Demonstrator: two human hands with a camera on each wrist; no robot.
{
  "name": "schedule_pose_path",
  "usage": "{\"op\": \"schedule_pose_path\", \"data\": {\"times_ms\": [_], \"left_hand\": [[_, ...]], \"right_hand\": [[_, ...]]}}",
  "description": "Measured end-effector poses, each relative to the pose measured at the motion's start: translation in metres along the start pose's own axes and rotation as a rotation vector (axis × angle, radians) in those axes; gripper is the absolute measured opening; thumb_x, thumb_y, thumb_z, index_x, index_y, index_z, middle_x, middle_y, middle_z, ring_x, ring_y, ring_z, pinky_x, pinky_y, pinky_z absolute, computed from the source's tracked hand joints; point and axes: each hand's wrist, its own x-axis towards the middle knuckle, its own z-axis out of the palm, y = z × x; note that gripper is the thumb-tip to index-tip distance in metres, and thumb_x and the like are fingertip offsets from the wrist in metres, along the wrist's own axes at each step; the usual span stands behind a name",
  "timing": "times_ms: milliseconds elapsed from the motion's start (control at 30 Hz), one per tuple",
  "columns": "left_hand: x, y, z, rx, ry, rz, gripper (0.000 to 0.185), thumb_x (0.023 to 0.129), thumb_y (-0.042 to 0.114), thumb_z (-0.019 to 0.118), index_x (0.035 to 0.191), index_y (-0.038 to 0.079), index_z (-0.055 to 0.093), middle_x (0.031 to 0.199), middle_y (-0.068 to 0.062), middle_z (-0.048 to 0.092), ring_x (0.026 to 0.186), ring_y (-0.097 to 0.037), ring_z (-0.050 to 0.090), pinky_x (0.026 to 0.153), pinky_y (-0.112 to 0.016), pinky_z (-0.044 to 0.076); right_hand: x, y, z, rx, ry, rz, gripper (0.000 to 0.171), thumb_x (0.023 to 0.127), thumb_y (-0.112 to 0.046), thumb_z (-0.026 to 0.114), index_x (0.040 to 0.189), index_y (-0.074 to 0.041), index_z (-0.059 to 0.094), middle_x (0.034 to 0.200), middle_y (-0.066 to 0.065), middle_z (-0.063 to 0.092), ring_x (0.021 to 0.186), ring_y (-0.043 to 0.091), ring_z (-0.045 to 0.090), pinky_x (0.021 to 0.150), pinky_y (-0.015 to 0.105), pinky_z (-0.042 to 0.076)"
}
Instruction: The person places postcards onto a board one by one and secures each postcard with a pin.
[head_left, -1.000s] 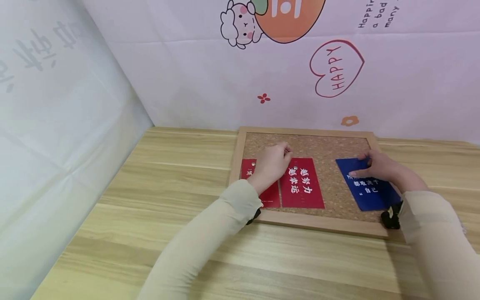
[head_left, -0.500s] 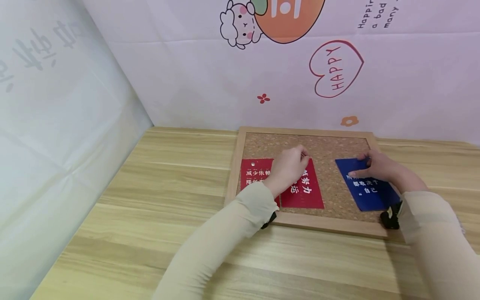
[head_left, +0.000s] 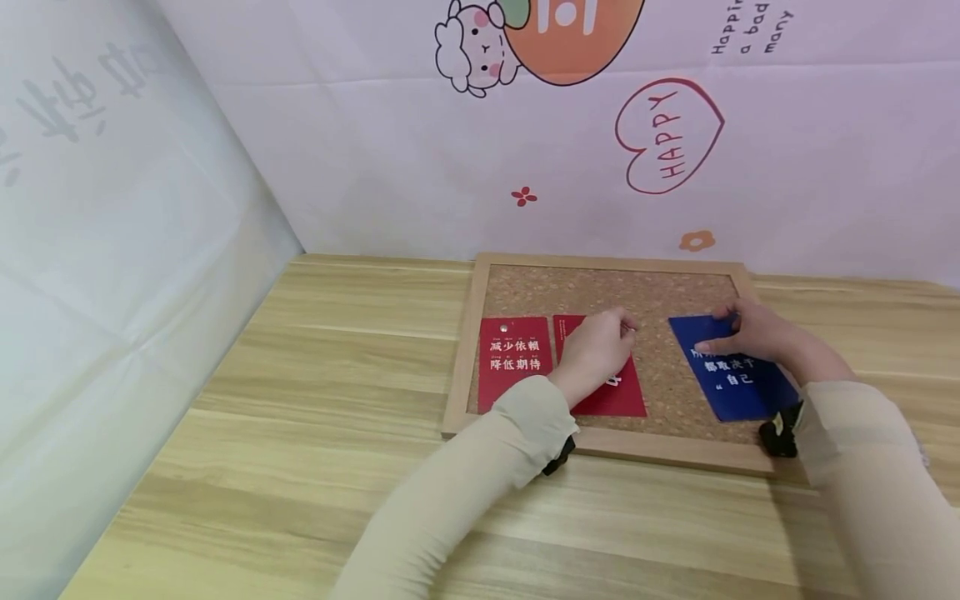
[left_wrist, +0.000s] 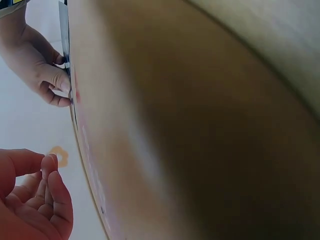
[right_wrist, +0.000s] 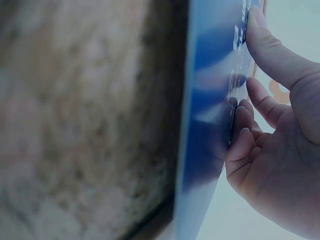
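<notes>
A blue card (head_left: 731,392) with white characters lies tilted on the cork board (head_left: 660,375). My right hand (head_left: 765,333) rests on this card's upper part; its thumb and fingers touch the printed face in the right wrist view. To the left, my left hand (head_left: 596,354) is over the second red card (head_left: 626,400), covering much of it. Thumb and index finger pinch at the tips, and a tiny pale thing shows there in the head view; I cannot tell its kind. A first red card (head_left: 515,367) lies flat further left, with a silver thumbtack (head_left: 503,328) near its top.
A light wooden frame (head_left: 465,358) edges the board, which lies on a wood-grain table (head_left: 337,400). Behind it rises a white printed cloth (head_left: 390,183); another pale cloth (head_left: 172,292) hangs at the left. Black wrist straps (head_left: 782,432) sit at both sleeves.
My left hand has moved right and slightly nearer, from over the first red card to over the second, uncovering the first. My right hand and the blue card have stayed in place.
</notes>
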Motion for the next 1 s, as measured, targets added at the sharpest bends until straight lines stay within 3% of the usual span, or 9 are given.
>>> {"op": "schedule_pose_path", "data": {"times_ms": [233, 500, 800, 1000], "left_hand": [[0.001, 0.002, 0.009, -0.053, -0.023, -0.036, 0.022, 0.097, 0.022, 0.055, 0.117, 0.025, 0.064, 0.099, 0.010, 0.069, 0.066, -0.002, 0.055, 0.055, -0.017, 0.041], [0.004, 0.004, 0.019, -0.047, 0.003, -0.028, 0.020, 0.096, 0.023, 0.056, 0.112, 0.025, 0.067, 0.101, 0.011, 0.070, 0.078, 0.000, 0.060, 0.058, -0.017, 0.041], [0.006, 0.013, 0.013, -0.068, 0.011, -0.027, 0.021, 0.097, 0.024, 0.055, 0.115, 0.026, 0.067, 0.102, 0.011, 0.069, 0.072, 0.001, 0.055, 0.056, -0.015, 0.042], [0.007, 0.021, 0.011, -0.067, 0.034, 0.026, 0.021, 0.098, 0.024, 0.053, 0.113, 0.027, 0.068, 0.101, 0.012, 0.070, 0.062, 0.000, 0.051, 0.049, -0.016, 0.038]], "right_hand": [[0.000, -0.001, -0.001, -0.002, -0.002, 0.010, 0.075, 0.086, -0.033, 0.069, 0.128, 0.018, 0.033, 0.119, 0.045, 0.037, 0.103, 0.051, 0.045, 0.086, 0.060, 0.041], [0.001, 0.000, 0.000, -0.010, 0.000, 0.014, 0.076, 0.086, -0.035, 0.069, 0.128, 0.018, 0.033, 0.119, 0.045, 0.038, 0.103, 0.051, 0.046, 0.085, 0.059, 0.042], [0.000, -0.004, -0.001, -0.010, -0.001, 0.016, 0.077, 0.086, -0.035, 0.069, 0.129, 0.018, 0.033, 0.119, 0.046, 0.038, 0.102, 0.050, 0.047, 0.084, 0.058, 0.044], [-0.002, -0.004, -0.002, -0.016, 0.008, 0.011, 0.074, 0.087, -0.033, 0.069, 0.127, 0.019, 0.034, 0.117, 0.045, 0.039, 0.098, 0.047, 0.049, 0.081, 0.054, 0.045]]}}
